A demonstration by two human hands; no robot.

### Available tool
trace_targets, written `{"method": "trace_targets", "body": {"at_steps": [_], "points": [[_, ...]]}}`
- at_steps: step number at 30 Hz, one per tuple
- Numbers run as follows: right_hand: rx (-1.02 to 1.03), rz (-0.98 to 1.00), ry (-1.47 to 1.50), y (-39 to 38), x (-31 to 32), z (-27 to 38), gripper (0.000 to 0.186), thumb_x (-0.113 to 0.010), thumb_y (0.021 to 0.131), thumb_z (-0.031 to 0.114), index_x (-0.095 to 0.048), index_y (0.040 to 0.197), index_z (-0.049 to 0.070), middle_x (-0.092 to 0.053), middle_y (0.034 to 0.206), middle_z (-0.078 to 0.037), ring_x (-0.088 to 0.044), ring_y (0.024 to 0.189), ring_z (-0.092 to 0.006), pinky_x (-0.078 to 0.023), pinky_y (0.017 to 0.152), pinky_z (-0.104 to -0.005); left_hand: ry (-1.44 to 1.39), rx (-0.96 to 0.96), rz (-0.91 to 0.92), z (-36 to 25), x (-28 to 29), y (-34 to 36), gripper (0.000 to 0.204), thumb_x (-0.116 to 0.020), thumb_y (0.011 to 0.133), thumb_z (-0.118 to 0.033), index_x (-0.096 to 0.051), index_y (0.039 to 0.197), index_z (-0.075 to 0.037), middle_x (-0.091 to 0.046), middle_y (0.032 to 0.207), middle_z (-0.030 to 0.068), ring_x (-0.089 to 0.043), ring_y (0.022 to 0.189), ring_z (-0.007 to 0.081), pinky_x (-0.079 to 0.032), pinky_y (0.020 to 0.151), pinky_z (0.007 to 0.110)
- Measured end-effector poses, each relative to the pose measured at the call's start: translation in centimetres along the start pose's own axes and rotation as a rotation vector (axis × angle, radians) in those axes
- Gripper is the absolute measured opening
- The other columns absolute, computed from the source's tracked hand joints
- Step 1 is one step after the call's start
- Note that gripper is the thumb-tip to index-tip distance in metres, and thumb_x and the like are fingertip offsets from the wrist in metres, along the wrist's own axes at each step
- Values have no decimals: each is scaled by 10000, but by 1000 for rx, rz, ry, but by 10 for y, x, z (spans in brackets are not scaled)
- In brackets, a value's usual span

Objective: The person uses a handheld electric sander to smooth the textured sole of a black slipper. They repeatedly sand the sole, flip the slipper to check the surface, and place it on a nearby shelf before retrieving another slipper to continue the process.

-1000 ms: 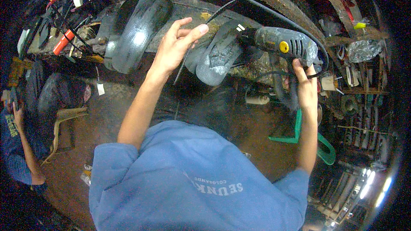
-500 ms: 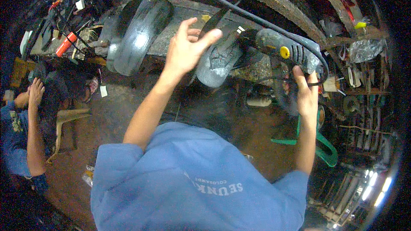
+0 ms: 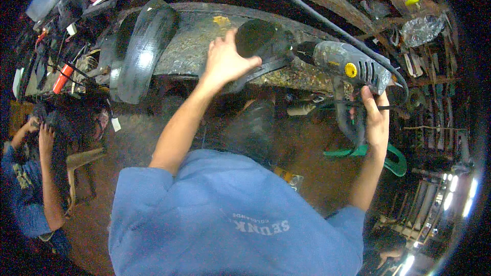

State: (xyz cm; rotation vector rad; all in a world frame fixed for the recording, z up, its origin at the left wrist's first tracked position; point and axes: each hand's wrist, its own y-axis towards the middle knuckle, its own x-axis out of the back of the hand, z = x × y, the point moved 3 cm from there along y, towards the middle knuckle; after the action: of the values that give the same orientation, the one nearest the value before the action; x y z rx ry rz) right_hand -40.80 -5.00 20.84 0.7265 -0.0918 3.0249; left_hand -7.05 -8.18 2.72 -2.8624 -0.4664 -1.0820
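Observation:
My left hand [image 3: 227, 60] is curled against a dark, rounded, sole-like piece [image 3: 263, 38], with fingers at its left edge and thumb below. A flat black strip [image 3: 261, 72] lies under that piece. Just to the right, the narrow front end of a grey corded power drill [image 3: 335, 59] comes up to the piece; whether they touch cannot be made out. The drill has dark vent slots and a round yellow cap. My right hand [image 3: 377, 115] grips its rear end, thumb and fingers around the grey housing. A black cable runs from the drill.
A worn bench [image 3: 197, 33] curves behind my hands, carrying large dark rubber loops [image 3: 148, 51] at the left. An orange-red tube [image 3: 63, 77] sits further left. A green plastic chair [image 3: 394, 161] is by my right forearm. Another person's hand [image 3: 47, 135] works at far left.
The piece by my left hand has turned from its grey, textured face to a dark one. The drill and my right hand sit slightly further right and lower in view.

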Motion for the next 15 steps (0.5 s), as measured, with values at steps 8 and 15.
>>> {"method": "trace_targets", "body": {"at_steps": [8,15], "points": [[40,127,21,12,-32,1,293,-699,1043,311,-642,1231,94,-697,909,-44,-619,654,-139,-500,589,-294,111,-106,-323,25,74,-5,997,-945,665,-463,-550,1502,-91,-605,1434,226,-551,1350,412,-446,1169,503],[-20,91,-61,32,-41,-1,300,-700,1042,335,-651,1231,108,-693,923,-35,-624,666,-127,-496,585,-288,523,-209,-503,62,120,-50,938,-939,698,-345,-526,1512,-128,-478,1471,252,-473,1323,447,-414,1137,541]]}}
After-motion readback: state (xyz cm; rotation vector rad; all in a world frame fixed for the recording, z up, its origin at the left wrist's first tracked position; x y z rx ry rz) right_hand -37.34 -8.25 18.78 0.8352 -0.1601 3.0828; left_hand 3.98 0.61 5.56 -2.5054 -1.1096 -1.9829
